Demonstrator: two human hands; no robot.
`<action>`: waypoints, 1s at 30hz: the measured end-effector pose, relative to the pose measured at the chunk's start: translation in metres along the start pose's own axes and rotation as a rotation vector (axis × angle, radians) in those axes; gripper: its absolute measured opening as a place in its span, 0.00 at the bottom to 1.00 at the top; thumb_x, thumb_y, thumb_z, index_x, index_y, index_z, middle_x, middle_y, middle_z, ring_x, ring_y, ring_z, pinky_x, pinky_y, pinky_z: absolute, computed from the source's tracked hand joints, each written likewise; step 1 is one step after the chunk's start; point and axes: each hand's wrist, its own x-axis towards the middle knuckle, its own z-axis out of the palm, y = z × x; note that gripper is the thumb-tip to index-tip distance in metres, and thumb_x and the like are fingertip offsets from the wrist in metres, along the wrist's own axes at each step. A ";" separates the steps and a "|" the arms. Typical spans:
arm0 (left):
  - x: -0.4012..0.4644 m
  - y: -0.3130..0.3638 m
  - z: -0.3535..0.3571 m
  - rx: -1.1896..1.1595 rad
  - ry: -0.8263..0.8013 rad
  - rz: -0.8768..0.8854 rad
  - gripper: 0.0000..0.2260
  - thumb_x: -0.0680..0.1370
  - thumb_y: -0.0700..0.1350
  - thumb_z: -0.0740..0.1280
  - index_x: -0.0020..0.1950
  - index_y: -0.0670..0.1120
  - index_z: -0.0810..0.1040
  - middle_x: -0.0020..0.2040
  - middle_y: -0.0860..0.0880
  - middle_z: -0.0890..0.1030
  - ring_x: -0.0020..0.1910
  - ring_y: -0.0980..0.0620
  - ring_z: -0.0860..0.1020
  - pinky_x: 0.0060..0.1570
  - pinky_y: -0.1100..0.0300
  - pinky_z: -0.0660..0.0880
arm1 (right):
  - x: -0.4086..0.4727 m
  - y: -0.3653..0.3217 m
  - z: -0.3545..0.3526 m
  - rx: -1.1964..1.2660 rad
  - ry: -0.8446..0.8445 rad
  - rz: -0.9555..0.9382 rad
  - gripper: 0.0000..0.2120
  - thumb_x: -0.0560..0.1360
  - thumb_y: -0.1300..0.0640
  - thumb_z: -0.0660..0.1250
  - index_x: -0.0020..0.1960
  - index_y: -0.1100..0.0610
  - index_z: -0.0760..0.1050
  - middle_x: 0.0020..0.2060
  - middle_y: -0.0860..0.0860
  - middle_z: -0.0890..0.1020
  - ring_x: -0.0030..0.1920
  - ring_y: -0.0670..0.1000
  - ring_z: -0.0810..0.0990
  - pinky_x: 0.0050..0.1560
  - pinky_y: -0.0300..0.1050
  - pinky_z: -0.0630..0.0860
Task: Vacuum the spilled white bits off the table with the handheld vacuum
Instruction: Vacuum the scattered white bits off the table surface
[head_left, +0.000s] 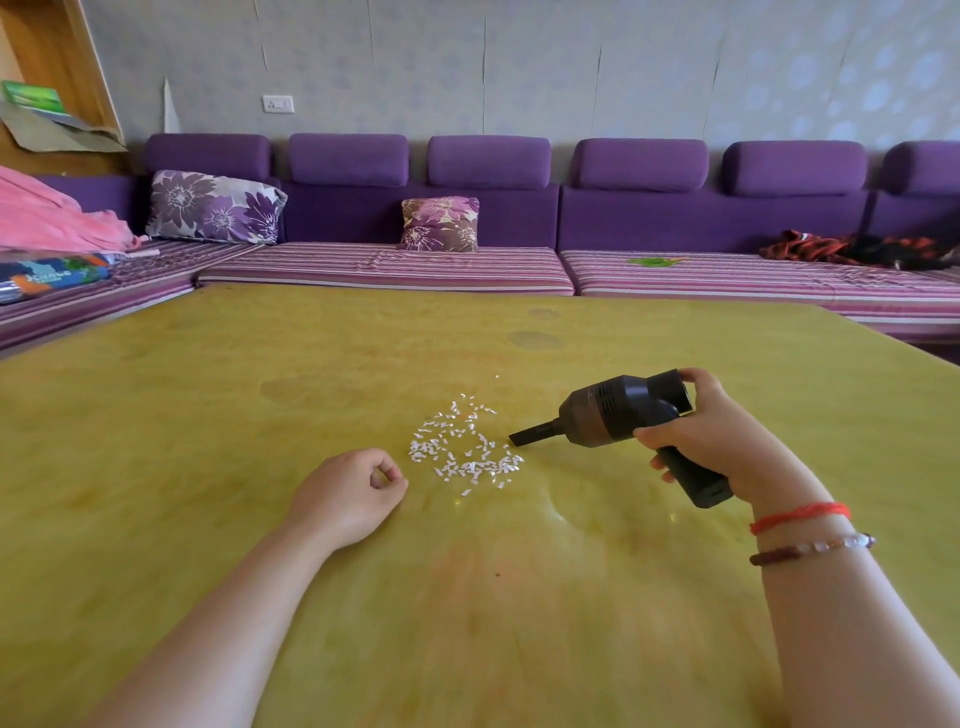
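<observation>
Gripping the black handheld vacuum (618, 415) by its handle in my right hand (711, 441), nozzle just beside the white paper bits (462, 452) (scattered mid-table (208, 415)); my left hand (353, 493) rests loosely curled, holding nothing.

The table (571, 597) has a glossy, smooth yellow top, the handheld vacuum (618, 418) looks like matt dark plastic, and the sofa (675, 218) is purple cloth.

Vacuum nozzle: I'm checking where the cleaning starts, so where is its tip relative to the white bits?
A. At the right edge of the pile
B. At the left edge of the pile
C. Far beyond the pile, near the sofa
A: the vacuum nozzle tip sits just right of the white bits, held by the right hand.
</observation>
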 end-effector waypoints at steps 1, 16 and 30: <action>0.000 0.000 0.000 0.000 -0.001 0.000 0.08 0.75 0.50 0.65 0.36 0.55 0.73 0.29 0.55 0.75 0.29 0.58 0.71 0.28 0.61 0.62 | 0.000 0.000 0.000 -0.004 -0.003 -0.003 0.35 0.70 0.66 0.70 0.70 0.50 0.56 0.43 0.56 0.78 0.31 0.54 0.81 0.26 0.44 0.76; 0.000 0.001 0.000 -0.006 -0.013 -0.006 0.08 0.75 0.50 0.65 0.35 0.56 0.72 0.31 0.55 0.76 0.29 0.57 0.71 0.28 0.61 0.63 | -0.001 0.000 -0.005 -0.056 -0.054 -0.021 0.40 0.69 0.67 0.70 0.72 0.47 0.53 0.46 0.56 0.78 0.35 0.55 0.82 0.29 0.47 0.78; 0.000 0.002 -0.001 -0.019 -0.019 -0.016 0.08 0.75 0.50 0.65 0.36 0.55 0.73 0.31 0.54 0.76 0.30 0.55 0.71 0.29 0.61 0.63 | -0.001 0.003 -0.015 -0.054 -0.053 0.002 0.32 0.70 0.67 0.69 0.67 0.48 0.60 0.42 0.56 0.78 0.35 0.55 0.81 0.29 0.46 0.77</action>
